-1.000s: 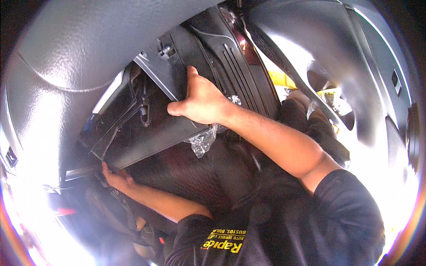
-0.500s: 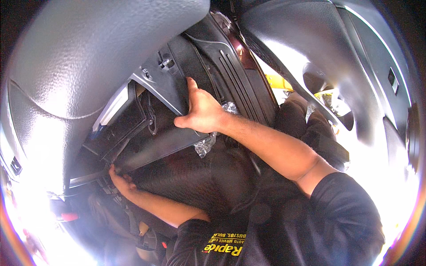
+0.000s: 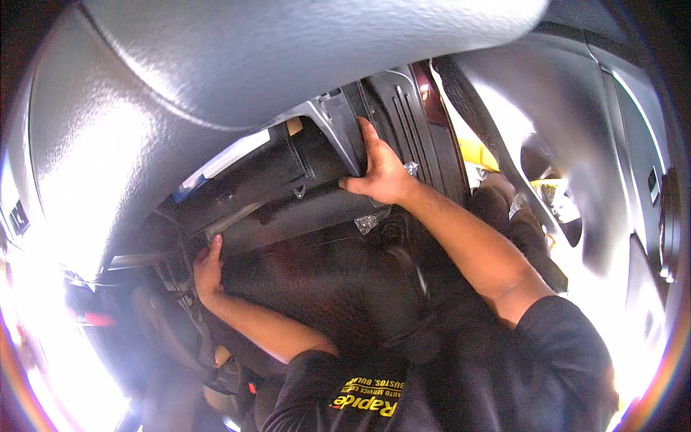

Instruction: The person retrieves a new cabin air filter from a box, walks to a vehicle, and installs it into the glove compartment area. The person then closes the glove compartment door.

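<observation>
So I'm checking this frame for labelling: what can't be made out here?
All in the head view:
- Left hand: fingertips hidden behind the edge of the dark panel; grip unclear.
- Right hand: palm pressed on the panel end, fingers partly behind the trim.
- Lower left corner: washed out by glare.
- Cavity above the panel: too dark.
- Clear plastic scrap: too small to identify.

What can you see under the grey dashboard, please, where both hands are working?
Under the grey dashboard hangs a long black panel, gripped by the right hand and the left hand. Above it, the cavity is too dark to read.
</observation>
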### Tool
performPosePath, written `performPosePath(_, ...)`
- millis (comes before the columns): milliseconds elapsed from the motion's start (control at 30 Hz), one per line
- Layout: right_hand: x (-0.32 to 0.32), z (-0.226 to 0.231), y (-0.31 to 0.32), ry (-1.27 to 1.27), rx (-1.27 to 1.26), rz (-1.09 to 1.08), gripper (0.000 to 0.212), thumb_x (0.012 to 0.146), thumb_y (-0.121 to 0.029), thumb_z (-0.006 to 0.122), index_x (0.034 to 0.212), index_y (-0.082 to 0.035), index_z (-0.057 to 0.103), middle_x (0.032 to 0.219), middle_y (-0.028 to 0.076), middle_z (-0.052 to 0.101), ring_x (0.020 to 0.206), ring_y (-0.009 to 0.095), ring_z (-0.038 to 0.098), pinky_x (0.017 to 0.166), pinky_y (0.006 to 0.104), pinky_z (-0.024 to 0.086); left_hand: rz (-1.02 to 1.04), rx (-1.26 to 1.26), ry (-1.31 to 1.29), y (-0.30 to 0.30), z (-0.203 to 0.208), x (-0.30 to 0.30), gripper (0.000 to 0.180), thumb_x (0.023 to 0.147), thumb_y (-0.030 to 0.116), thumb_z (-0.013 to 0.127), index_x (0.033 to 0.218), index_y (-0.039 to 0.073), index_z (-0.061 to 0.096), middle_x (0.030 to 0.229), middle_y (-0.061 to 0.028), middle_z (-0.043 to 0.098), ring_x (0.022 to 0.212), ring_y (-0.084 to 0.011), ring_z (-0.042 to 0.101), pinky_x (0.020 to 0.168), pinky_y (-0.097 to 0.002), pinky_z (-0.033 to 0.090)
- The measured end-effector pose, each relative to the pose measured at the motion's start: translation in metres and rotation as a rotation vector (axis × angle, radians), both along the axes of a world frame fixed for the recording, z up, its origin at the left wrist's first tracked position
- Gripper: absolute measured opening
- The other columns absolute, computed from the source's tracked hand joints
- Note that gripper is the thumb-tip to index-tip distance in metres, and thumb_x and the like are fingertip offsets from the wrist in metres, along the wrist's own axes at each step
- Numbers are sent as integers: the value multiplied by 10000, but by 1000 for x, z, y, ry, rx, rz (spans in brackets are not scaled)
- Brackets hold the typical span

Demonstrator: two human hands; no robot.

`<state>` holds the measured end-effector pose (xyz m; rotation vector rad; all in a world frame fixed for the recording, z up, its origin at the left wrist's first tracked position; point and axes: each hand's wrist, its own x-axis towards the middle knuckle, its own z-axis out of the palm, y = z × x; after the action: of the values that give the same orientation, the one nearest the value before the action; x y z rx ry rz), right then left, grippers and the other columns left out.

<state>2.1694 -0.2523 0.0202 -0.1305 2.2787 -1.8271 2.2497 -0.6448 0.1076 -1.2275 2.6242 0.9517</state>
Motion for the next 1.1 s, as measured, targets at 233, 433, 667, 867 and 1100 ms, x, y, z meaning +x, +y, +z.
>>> performPosePath(233,-9,16,-7,70,64,-44,1173,601,-202,824,1456,193,124,937,230,551,942,331,580,851,364,454,66,105,-61,-6,-9,-14,929,747,601,786,1357,-57,548,1386,-225,555,1311,-315,494,1079,-409,371)
performPosePath(433,0,-3,-7,-11,-110,-27,1203,610,-87,841,1512,113,70,1480,265,354,1421,307,317,1182,367,223,-50,70,-140,3,-4,-15,1003,717,631,789,1378,-72,517,1403,-225,545,1332,-321,479,1099,-421,348)
performPosePath(667,-4,-26,-8,20,-187,-29,1203,610,-63,843,1518,101,71,1504,240,327,1425,292,300,1186,369,214,-54,-14,-170,-9,-15,-18,1019,700,633,793,1372,-82,518,1385,-222,559,1299,-322,505,1079,-413,364)
performPosePath(867,-9,-25,-12,6,-151,-9,1194,603,-31,830,1516,104,72,1499,233,330,1409,275,308,1176,352,224,-9,156,-140,-6,-18,-21,973,703,598,814,1378,-41,529,1328,-186,592,1177,-288,549,994,-400,410)
performPosePath(1100,-16,-62,-12,174,-41,-43,1211,590,-147,858,1487,131,94,1362,300,476,1336,337,439,1142,353,309,-18,471,-52,-29,-51,-31,995,692,529,854,1404,-58,480,1396,-206,541,1266,-315,516,1036,-486,403)
